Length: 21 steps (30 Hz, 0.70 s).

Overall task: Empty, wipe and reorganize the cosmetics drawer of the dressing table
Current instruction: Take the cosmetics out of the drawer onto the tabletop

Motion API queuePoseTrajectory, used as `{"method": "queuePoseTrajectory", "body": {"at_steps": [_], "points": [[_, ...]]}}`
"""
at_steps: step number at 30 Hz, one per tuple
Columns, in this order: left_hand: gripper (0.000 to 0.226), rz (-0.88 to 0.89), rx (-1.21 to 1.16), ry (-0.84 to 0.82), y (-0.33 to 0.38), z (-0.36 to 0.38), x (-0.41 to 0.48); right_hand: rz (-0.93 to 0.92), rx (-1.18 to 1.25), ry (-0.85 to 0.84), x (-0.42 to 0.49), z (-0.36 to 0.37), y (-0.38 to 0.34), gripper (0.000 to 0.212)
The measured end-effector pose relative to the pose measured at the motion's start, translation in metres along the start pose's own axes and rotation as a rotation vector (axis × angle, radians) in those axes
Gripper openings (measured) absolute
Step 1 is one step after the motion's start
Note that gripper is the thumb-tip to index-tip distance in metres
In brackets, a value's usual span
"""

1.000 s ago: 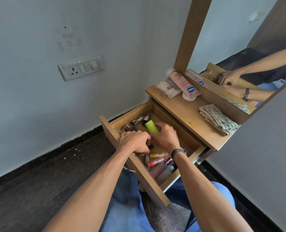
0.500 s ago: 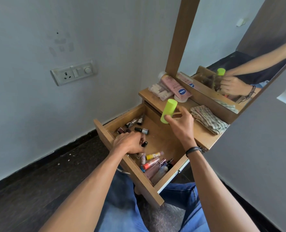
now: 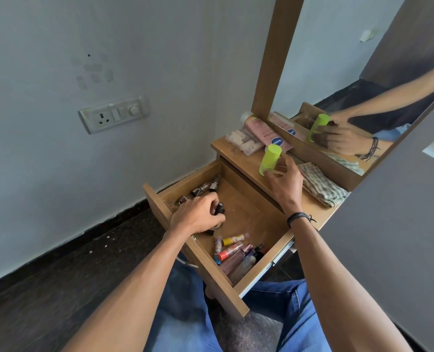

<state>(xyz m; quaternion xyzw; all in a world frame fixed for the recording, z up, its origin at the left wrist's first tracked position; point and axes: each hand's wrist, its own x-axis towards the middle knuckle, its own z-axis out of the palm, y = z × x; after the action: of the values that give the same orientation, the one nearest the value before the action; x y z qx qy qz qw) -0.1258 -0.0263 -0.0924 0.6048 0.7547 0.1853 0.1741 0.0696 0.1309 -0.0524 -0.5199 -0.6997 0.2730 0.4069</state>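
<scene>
1. The drawer (image 3: 221,283) is pulled fully out over my knees. Its front panel is the nearest edge, and its side walls run back to the desk (image 3: 241,161).
2. Open room: the middle of the drawer floor is bare wood. Small bottles (image 3: 205,186) crowd the far left corner, and longer bottles (image 3: 236,257) fill the near right corner.
3. The desk is a narrow strip. The mirror (image 3: 350,59) frame runs along its back edge, and the grey wall (image 3: 401,224) is close on the right.
4. On the desk, a pink bottle (image 3: 261,132) lies at the far end and a folded cloth (image 3: 322,186) at the near end. The only free gap is between them.
5. The green tube (image 3: 270,160) is in that gap, near the desk's front edge. Its long axis is close to upright, flat end up, with the top leaning slightly toward the mirror.
6. My right hand (image 3: 285,181) has its fingers spread. The thumb and fingertips pinch the tube's lower end lightly.
7. My left hand (image 3: 198,215) is inside the drawer by the front panel, with its fingers curled round a black tube (image 3: 219,208). The tube's end cap faces up at me and the rest of the body is hidden.
8. The near-corner bottles lie flat, with their long axes roughly along the side walls.
</scene>
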Motion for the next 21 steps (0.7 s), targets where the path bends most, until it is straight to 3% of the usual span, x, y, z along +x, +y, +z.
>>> {"method": "queuePoseTrajectory", "body": {"at_steps": [6,14,21], "points": [[0.024,-0.008,-0.064,0.065,-0.0014,-0.0001,-0.0005,0.058,0.056,0.015,0.0003,-0.0017,0.0018,0.051],[0.024,-0.025,-0.110,0.160,-0.0043,0.0021,-0.0018,0.142,0.001,0.100,0.0028,0.0022,0.0031,0.009],[0.027,-0.052,-0.111,0.195,-0.0061,0.0036,-0.0019,0.056,-0.106,0.010,0.0022,0.0066,0.0077,0.023]]}}
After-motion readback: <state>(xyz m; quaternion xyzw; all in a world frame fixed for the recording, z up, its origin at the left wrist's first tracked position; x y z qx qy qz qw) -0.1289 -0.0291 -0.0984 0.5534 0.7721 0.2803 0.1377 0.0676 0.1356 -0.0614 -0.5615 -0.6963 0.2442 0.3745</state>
